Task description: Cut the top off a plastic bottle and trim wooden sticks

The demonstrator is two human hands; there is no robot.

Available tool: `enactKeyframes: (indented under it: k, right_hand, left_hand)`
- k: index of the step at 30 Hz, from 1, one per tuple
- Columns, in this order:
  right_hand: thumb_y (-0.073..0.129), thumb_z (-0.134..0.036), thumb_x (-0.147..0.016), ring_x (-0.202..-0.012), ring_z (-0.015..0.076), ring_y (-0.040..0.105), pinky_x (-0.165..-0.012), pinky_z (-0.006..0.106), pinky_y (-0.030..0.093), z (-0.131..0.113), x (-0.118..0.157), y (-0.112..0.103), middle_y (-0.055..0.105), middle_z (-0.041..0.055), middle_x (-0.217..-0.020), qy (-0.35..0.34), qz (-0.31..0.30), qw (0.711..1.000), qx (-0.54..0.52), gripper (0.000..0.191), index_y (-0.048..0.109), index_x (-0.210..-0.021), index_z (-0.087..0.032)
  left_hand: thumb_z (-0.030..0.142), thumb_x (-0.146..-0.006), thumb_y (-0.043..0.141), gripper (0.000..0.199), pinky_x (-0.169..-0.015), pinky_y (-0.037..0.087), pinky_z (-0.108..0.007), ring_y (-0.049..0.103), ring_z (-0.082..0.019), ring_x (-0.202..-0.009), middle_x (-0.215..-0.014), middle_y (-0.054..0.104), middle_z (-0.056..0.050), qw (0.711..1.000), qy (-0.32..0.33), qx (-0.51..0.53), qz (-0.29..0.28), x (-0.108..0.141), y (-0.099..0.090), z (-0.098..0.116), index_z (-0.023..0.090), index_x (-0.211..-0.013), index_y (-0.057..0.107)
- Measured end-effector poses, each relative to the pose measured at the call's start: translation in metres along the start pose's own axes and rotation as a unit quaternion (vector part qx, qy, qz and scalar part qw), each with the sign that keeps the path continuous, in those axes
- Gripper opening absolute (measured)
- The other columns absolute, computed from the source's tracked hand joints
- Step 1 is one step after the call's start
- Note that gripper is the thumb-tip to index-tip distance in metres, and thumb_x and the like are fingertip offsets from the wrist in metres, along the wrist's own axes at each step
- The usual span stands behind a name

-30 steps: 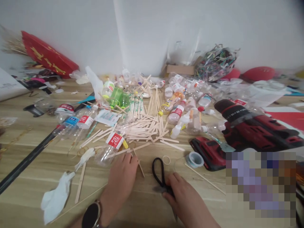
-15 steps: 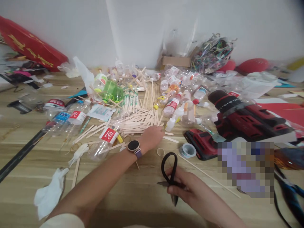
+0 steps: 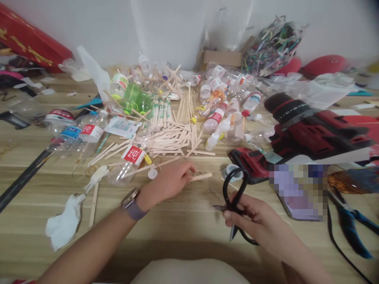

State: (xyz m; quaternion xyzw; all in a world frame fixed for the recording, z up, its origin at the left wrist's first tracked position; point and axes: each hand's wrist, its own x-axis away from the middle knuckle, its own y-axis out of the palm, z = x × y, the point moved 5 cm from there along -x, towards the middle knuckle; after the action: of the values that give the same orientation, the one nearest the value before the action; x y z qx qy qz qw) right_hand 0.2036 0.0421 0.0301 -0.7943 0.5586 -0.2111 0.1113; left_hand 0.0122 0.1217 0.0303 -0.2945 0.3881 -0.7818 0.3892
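My left hand [image 3: 170,179], with a watch [image 3: 132,199] on its wrist, is closed on a flat wooden craft stick [image 3: 203,176] just above the table. A small ring, perhaps a rubber band, shows beside the stick. My right hand [image 3: 251,215] grips black-handled scissors [image 3: 244,179] whose blades stand apart and point down and left. Beyond my left hand spreads a pile of loose craft sticks [image 3: 174,140]. To its left lies a clear bottle [image 3: 121,169] with a red label.
A red and black cordless drill [image 3: 319,126] lies at the right, behind a blurred-out phone [image 3: 299,193] and blue-handled pliers [image 3: 351,227]. A tape spool [image 3: 232,173] sits near the scissors. Several plastic bottles [image 3: 214,118] crowd the back. Crumpled tissue [image 3: 66,221] is at left.
My left hand has drawn back from the stick pile toward me, now with a craft stick in its fingers. My right hand and the scissors have shifted right and turned slightly.
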Motion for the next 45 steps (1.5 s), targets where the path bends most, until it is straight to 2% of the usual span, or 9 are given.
enactKeyframes:
  k: [2,4,7,12,19,23,29,36,45]
  right_hand:
    - [0.058,-0.039,-0.087,-0.059,0.0162,0.056,-0.052,0.025,0.043,-0.003,0.000,-0.007,0.060,-0.0010,-0.063,-0.013,0.006,0.999,0.044,0.021,0.058,-0.074,-0.022]
    - [0.057,-0.036,-0.087,-0.058,0.0163,0.057,-0.052,0.026,0.043,-0.007,-0.002,-0.009,0.062,-0.0011,-0.063,-0.025,-0.002,0.995,0.092,0.018,0.058,-0.075,-0.023]
    - [0.055,-0.033,-0.088,-0.060,0.0171,0.061,-0.054,0.027,0.045,-0.008,-0.008,-0.003,0.065,-0.0009,-0.066,-0.028,-0.041,0.989,0.136,0.016,0.058,-0.076,-0.024]
    - [0.051,-0.030,-0.089,-0.062,0.0196,0.066,-0.055,0.029,0.046,0.001,-0.016,0.012,0.070,0.0014,-0.072,-0.010,-0.097,0.972,0.213,0.008,0.056,-0.086,-0.023]
    - [0.064,-0.027,-0.088,-0.069,0.0300,0.071,-0.050,0.031,0.036,-0.009,-0.022,0.029,0.075,0.0084,-0.080,-0.003,-0.100,0.856,0.507,0.012,0.061,-0.096,-0.019]
    - [0.060,-0.031,-0.094,-0.067,0.0301,0.071,-0.046,0.031,0.027,-0.015,-0.024,0.040,0.075,0.0090,-0.079,-0.005,-0.112,0.807,0.579,0.015,0.062,-0.102,-0.018]
    - [0.057,-0.032,-0.095,-0.060,0.0294,0.070,-0.045,0.032,0.017,-0.021,-0.025,0.053,0.072,0.0083,-0.069,-0.034,-0.133,0.772,0.621,0.015,0.061,-0.101,-0.018]
    - [0.053,-0.018,-0.094,-0.060,0.0284,0.070,-0.045,0.031,0.016,-0.025,-0.023,0.055,0.071,0.0076,-0.068,-0.032,-0.136,0.754,0.642,0.010,0.061,-0.100,-0.017]
    - [0.055,-0.023,-0.096,-0.063,0.0296,0.071,-0.045,0.032,0.023,-0.028,-0.027,0.058,0.071,0.0078,-0.069,-0.011,-0.164,0.748,0.644,0.009,0.060,-0.100,-0.017]
  left_hand:
    - [0.016,-0.093,0.049,0.021,-0.081,0.048,-0.028,0.066,-0.017,-0.091,-0.101,0.073,-0.003,0.995,0.017,0.086,-0.038,0.025,0.017,0.007,0.020,-0.105,0.066]
    - [0.010,-0.094,0.043,0.026,-0.084,0.047,-0.029,0.064,-0.018,-0.094,-0.099,0.071,-0.003,0.995,0.020,0.081,-0.054,0.045,0.036,0.011,0.019,-0.100,0.067]
    - [0.011,-0.097,0.039,0.027,-0.084,0.048,-0.032,0.061,-0.020,-0.093,-0.100,0.066,-0.007,0.997,0.057,0.000,-0.053,0.061,0.055,0.016,0.016,-0.096,0.065]
    - [0.013,-0.099,0.036,0.029,-0.085,0.050,-0.035,0.058,-0.022,-0.097,-0.109,0.064,-0.011,0.985,0.102,-0.140,-0.012,0.079,0.064,0.015,0.013,-0.104,0.064]
    - [0.012,-0.102,0.029,0.035,-0.086,0.053,-0.033,0.062,-0.022,-0.103,-0.117,0.067,-0.015,0.954,0.229,-0.185,0.053,0.102,0.081,0.021,0.009,-0.113,0.062]
    - [0.008,-0.099,0.031,0.035,-0.090,0.052,-0.036,0.063,-0.025,-0.107,-0.118,0.068,-0.017,0.938,0.262,-0.216,0.067,0.104,0.085,0.024,0.004,-0.113,0.064]
    - [0.008,-0.098,0.034,0.034,-0.089,0.052,-0.036,0.064,-0.026,-0.107,-0.117,0.069,-0.021,0.932,0.274,-0.227,0.068,0.105,0.086,0.026,0.001,-0.112,0.064]
    - [0.008,-0.097,0.036,0.033,-0.089,0.051,-0.034,0.064,-0.025,-0.105,-0.115,0.070,-0.019,0.919,0.289,-0.247,0.100,0.106,0.088,0.027,0.001,-0.110,0.065]
    - [0.009,-0.097,0.038,0.030,-0.091,0.049,-0.033,0.063,-0.023,-0.108,-0.115,0.070,-0.018,0.916,0.293,-0.247,0.116,0.110,0.083,0.024,0.003,-0.110,0.065]
